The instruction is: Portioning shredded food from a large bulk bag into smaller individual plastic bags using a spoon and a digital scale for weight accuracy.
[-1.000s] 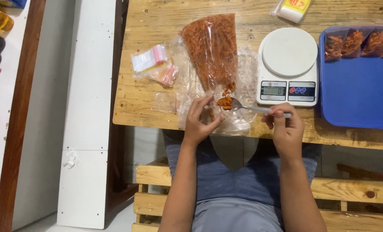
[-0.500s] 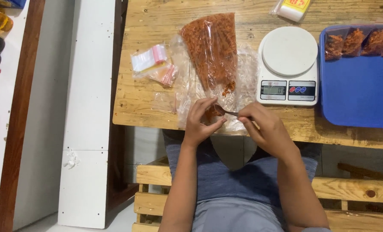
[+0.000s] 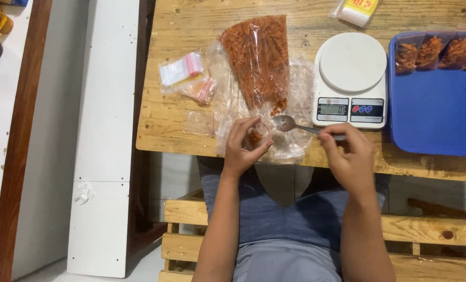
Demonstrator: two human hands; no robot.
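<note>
My right hand point(image 3: 350, 156) now grips the empty spoon point(image 3: 290, 124) clear of the small bag point(image 3: 256, 137) pinched in my left hand point(image 3: 243, 146) at the table's point(image 3: 180, 125) near edge.

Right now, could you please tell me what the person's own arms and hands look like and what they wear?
Both forearms are bare to the elbow, with no sleeves in view. The left hand and right hand wear no gloves, and no rings, watch or bracelet show. The fingers are uncovered. The person wears blue-grey clothing.
</note>
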